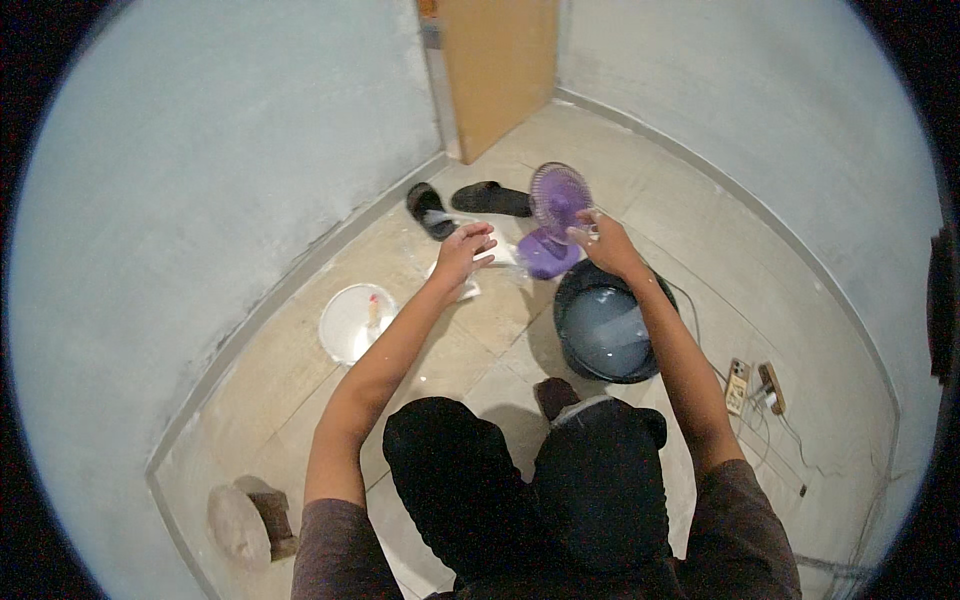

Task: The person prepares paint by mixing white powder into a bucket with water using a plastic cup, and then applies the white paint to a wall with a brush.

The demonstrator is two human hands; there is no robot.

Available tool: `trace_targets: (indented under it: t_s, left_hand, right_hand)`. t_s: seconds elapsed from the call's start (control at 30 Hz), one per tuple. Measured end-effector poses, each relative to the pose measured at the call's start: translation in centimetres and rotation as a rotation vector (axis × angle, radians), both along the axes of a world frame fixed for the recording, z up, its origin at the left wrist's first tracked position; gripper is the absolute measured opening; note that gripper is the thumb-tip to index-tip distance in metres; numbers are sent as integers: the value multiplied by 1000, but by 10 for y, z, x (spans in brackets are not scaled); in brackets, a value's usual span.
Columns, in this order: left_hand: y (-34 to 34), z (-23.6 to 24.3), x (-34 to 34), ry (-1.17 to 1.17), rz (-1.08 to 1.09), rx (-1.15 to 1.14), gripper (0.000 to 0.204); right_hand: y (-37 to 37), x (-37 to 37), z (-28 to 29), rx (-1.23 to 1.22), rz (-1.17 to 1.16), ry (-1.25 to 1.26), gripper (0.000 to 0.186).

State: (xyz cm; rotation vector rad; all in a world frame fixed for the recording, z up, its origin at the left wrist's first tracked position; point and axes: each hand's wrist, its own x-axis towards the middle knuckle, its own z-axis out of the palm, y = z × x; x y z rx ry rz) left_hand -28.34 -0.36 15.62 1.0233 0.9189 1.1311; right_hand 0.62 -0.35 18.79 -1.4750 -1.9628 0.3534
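Observation:
My left hand [466,257] is raised over a white bag or sheet [497,250] on the tiled floor, its fingers loosely apart and nothing visible in them. At the right edge of a purple fan [558,200], my right hand [606,245] hovers with thumb and fingers apart; whether it touches the fan I cannot tell. White smears show on its fingers. The fan stands on a purple base [548,257]. Below my right forearm is a black bucket [568,345] of cloudy greyish water. A white pail [335,318] with white stuff and a red-tipped handle inside stands to the left.
Two dark slippers [490,198] lie near the wooden door [500,80]. A phone [737,386], a power strip [771,388] and cords are on the right floor. A round-topped stool [238,527] sits lower left. Pale walls [230,150] enclose the corner.

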Motion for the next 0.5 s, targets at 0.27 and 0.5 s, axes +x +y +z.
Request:
trace_targets:
  t_s: [0.27,0.5]
  left_hand:
    - [-67,12,-155,214,416,115,30]
    - [-143,-38,-233,861,677,44,57]
  right_hand:
    - [35,-172,-13,-218,546,161,47]
    - [50,-277,-77,-456,729,1,59]
